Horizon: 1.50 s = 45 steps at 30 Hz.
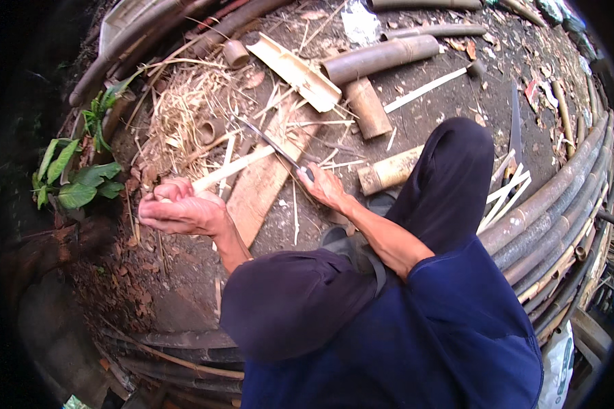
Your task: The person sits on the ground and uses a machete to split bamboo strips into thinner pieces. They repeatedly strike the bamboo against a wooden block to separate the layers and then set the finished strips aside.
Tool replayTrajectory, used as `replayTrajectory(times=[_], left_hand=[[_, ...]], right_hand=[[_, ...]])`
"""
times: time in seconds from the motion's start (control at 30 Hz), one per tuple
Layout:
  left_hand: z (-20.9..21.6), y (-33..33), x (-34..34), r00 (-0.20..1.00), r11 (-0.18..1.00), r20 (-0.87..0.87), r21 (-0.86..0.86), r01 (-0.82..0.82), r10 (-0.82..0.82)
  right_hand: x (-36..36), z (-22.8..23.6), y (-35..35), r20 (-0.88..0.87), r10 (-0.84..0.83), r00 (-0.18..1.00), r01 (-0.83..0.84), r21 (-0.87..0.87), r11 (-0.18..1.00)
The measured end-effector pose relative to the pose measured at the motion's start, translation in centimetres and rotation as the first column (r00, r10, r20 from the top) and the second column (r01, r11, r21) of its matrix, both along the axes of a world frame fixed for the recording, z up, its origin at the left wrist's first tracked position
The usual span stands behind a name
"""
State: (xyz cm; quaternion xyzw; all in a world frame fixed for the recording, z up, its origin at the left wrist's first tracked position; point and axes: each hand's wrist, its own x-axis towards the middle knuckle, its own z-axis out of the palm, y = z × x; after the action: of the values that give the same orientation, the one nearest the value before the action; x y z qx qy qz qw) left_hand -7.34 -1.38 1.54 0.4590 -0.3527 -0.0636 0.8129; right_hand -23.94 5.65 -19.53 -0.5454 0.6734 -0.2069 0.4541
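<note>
My left hand (184,210) is closed round one end of a pale bamboo strip (233,167), which slants up and to the right over a wooden board (260,198). In my right hand (324,187) is the dark handle of a long-bladed knife (273,144). The blade points up and to the left, and crosses the strip near its far end. Whether the edge touches the strip I cannot tell. Pale shavings (184,112) lie heaped beyond my left hand.
Bamboo pieces surround the board: a split half (297,71), a dark tube (382,56) and short sections (368,109). A mallet (474,69) and a saw (516,126) lie to the right. Long bamboo poles (539,211) line the right side; a leafy plant (78,180) grows at left.
</note>
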Motion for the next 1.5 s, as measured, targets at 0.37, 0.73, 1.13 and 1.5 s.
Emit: replayTrajectory(times=[0.37,0.73,1.13,1.5], left_hand=[[-0.4,0.5,1.1,0.986,0.998,-0.161,0.063,-0.027,0.037],[0.2,-0.4,4.9,0.946,0.969,-0.309,0.189,0.162,-0.098],[-0.8,1.9,5.2,0.786,0.789,-0.194,0.080,0.609,-0.587],[-10.7,2.5,2.6,0.880,0.721,-0.165,0.517,0.461,-0.445]], right_hand=[[3.7,10.4,0.9,0.290,0.208,0.934,-0.156,-0.193,0.969],[0.0,-0.3,0.2,0.098,0.003,0.995,-0.004,0.013,1.000],[2.7,9.8,2.6,0.252,0.239,0.938,-0.220,-0.103,0.970],[-0.1,-1.9,3.4,0.117,0.054,0.992,-0.060,0.052,0.997]])
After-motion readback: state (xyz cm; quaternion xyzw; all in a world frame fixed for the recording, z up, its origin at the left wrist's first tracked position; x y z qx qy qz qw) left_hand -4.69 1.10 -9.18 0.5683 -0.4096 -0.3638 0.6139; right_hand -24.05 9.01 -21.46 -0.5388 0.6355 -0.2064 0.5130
